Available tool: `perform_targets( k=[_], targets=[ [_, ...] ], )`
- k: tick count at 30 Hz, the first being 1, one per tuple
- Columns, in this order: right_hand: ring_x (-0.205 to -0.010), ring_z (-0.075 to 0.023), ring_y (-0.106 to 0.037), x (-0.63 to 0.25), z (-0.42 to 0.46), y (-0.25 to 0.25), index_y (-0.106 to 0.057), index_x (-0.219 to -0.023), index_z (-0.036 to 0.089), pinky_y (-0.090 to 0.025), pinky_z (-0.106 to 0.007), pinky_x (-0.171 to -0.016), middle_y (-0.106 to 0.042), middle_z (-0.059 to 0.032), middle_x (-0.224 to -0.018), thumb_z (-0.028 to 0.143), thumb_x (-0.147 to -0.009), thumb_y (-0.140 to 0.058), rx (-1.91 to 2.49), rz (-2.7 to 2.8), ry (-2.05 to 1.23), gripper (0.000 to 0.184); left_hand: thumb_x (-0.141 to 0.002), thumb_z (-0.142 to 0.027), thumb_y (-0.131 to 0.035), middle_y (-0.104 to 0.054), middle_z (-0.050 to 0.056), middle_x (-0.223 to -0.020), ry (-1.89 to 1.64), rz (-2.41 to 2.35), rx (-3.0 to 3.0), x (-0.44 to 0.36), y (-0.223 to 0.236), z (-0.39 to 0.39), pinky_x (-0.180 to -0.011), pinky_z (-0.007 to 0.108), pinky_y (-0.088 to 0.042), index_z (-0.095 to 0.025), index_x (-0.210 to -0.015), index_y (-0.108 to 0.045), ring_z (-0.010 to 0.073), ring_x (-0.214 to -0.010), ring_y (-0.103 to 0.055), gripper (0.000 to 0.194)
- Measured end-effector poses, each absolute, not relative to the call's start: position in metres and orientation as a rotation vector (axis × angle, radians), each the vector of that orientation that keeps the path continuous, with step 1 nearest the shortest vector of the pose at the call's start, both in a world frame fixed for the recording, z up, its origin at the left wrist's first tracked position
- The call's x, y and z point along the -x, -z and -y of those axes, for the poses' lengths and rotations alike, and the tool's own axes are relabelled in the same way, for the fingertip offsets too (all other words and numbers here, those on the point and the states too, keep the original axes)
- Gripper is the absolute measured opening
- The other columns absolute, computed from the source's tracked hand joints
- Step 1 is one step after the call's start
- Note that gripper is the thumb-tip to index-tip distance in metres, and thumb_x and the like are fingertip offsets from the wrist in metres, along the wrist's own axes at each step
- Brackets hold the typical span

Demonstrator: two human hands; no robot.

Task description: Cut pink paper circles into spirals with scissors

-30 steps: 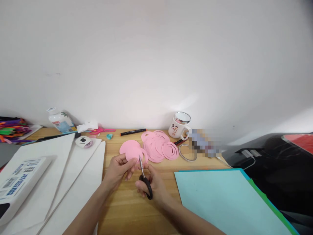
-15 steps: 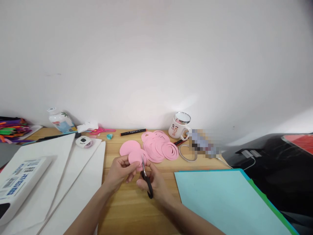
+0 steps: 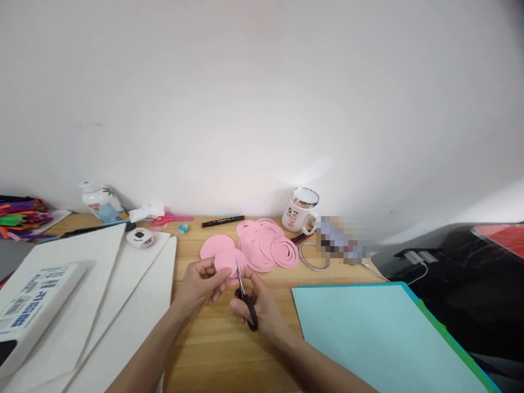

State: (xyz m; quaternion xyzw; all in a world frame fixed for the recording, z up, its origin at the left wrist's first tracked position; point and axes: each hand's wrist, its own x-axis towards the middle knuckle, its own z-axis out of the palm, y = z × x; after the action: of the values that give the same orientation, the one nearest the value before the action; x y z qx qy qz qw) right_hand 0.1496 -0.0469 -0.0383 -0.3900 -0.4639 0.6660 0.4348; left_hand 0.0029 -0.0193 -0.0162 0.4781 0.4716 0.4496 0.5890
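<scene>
Between the thumb and fingers of my left hand [image 3: 201,281] is a round piece of pink paper [image 3: 225,261], raised over the wooden table. My right hand [image 3: 257,305] is closed round the black handles of a pair of scissors [image 3: 249,308], whose metal blades point up and away, at the right part of the paper. Some right fingertips are behind the blades and the paper's edge. Just beyond, a larger pink paper circle [image 3: 215,246] lies partly behind the held piece. A pile of pink paper circles and rings [image 3: 257,245] is spread to its right.
White sheets [image 3: 143,305] cover the left side, with a white box [image 3: 41,311] and a tape dispenser [image 3: 140,238] on top. A black marker [image 3: 223,221], pink scissors [image 3: 170,219] and a white mug [image 3: 299,210] stand or lie along the wall. Light blue sheets [image 3: 380,333] lie at right.
The held paper and the scissors have shifted very slightly against each other, with the blades a little further left. All else stays in place.
</scene>
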Motion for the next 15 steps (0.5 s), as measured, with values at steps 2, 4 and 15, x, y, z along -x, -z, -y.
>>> perform_targets(
  k=[2, 4, 15],
  targets=[
    [-0.035, -0.0066, -0.036, -0.1498, 0.0473, 0.038, -0.042, -0.093, 0.021, -0.025, -0.017, -0.035, -0.043, 0.0124, -0.044, 0.031, -0.061, -0.069, 0.975, 1.165, -1.66, 0.043, -0.067, -0.037, -0.07, -0.053, -0.005, -0.038, -1.051, -1.104, -1.113, -0.0026, 0.016, 0.019, -0.028, 0.014, -0.024, -0.015, -0.057, -0.052, 0.0034, -0.026, -0.038, 0.031],
    [-0.035, -0.0064, -0.036, -0.1497, 0.0476, 0.0388, -0.041, -0.093, 0.021, -0.024, -0.017, -0.035, -0.043, 0.0128, -0.043, 0.03, -0.061, -0.069, 0.968, 1.161, -1.666, 0.043, -0.067, -0.036, -0.07, -0.052, -0.006, -0.038, -1.052, -1.104, -1.114, -0.0022, 0.0159, 0.0187, -0.028, 0.014, -0.024, -0.015, -0.056, -0.05, 0.0033, -0.026, -0.038, 0.031],
    [-0.03, -0.0062, -0.035, -0.1492, 0.0474, 0.0416, -0.04, -0.095, 0.021, -0.023, -0.016, -0.034, -0.044, 0.014, -0.038, 0.035, -0.063, -0.07, 0.962, 1.163, -1.668, 0.046, -0.063, -0.036, -0.073, -0.052, -0.006, -0.04, -1.087, -1.081, -1.079, -0.0018, 0.0117, 0.0182, -0.028, 0.014, -0.022, -0.015, -0.053, -0.049, 0.0021, -0.026, -0.036, 0.034]
  ],
)
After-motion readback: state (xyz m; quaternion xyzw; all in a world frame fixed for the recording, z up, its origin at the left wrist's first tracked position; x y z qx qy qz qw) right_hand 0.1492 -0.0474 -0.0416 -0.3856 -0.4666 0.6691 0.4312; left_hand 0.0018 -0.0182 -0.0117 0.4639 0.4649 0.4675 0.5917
